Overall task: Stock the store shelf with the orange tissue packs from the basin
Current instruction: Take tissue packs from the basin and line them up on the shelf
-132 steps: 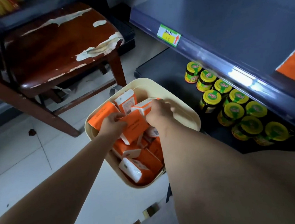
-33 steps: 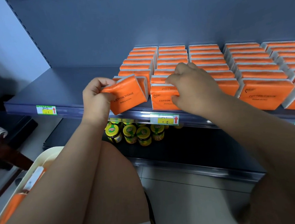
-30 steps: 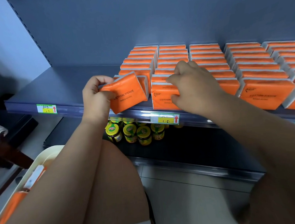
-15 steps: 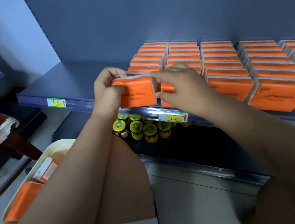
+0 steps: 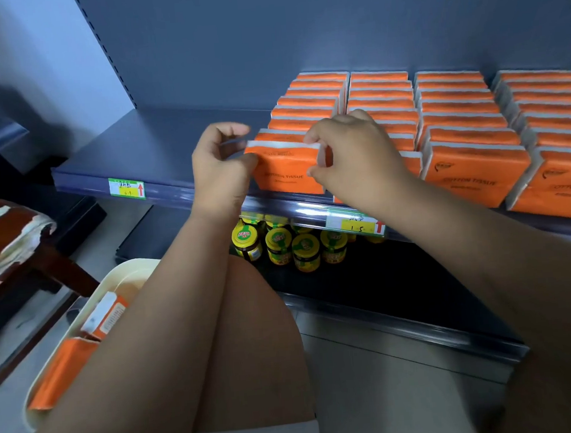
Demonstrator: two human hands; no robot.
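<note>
Stood up straight now, no more tilted: front pack [image 5: 287, 175] on shelf [image 5: 155, 148], pinched by left hand [image 5: 220, 168] and right hand [image 5: 351, 156] (for neat rows). More in basin [image 5: 124, 273].

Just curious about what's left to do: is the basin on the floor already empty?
No, the basin still holds orange tissue packs, visible beside the person's left arm.

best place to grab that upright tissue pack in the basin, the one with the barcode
Probably by its two broad faces near the top end, coming straight down from above. The barcode pack stands on end in the basin, leaning on the orange packs beside it, so only its top end is free. The left arm hides the rest of the basin. Both hands are busy at the shelf.
</note>
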